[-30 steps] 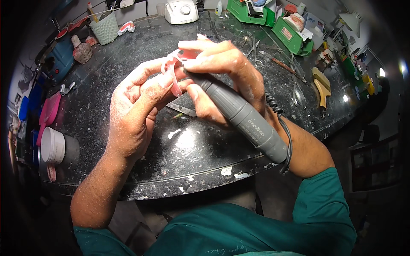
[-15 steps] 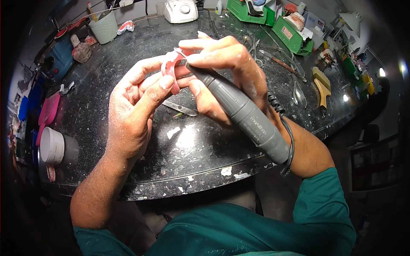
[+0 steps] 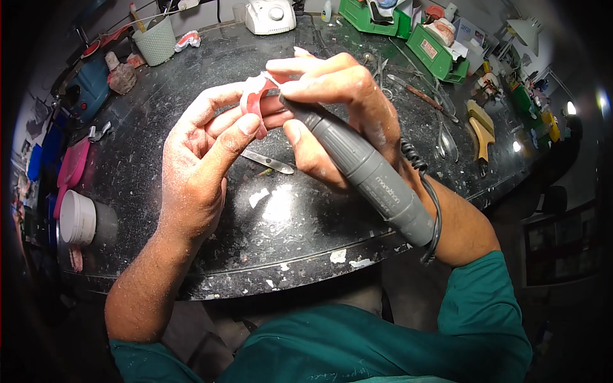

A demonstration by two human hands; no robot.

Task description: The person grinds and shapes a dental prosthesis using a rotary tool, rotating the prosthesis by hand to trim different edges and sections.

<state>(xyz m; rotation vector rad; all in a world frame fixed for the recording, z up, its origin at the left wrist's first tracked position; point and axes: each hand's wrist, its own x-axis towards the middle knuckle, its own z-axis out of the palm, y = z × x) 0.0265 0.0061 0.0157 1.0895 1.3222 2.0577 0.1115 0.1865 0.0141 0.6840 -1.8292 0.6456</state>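
Observation:
My left hand (image 3: 203, 140), dusted with pale powder, pinches a curved pink denture base (image 3: 253, 106) between thumb and fingers. In my right hand (image 3: 348, 92) is a dark grey rotary handpiece (image 3: 361, 159), gripped like a pen, with a coiled black cord at its rear end. Its thin metal bur (image 3: 271, 79) reaches the upper edge of the pink piece; whether it touches there I cannot tell. Both hands are close together above the dark bench. A flat metal blade (image 3: 268, 161) lies on the bench just below them.
The dark bench (image 3: 306, 223) is specked with chips and dust. A white control box (image 3: 270, 17) stands at the back, green bins (image 3: 436, 54) at the back right. To the right lie a wooden brush (image 3: 482, 134) and metal tools. A white tub (image 3: 78, 218) sits left, a woven cup (image 3: 154, 41) back left.
The handpiece has rolled slightly in my right hand, and its rear end sits a touch lower. The pink denture base has tilted very slightly in my left hand.

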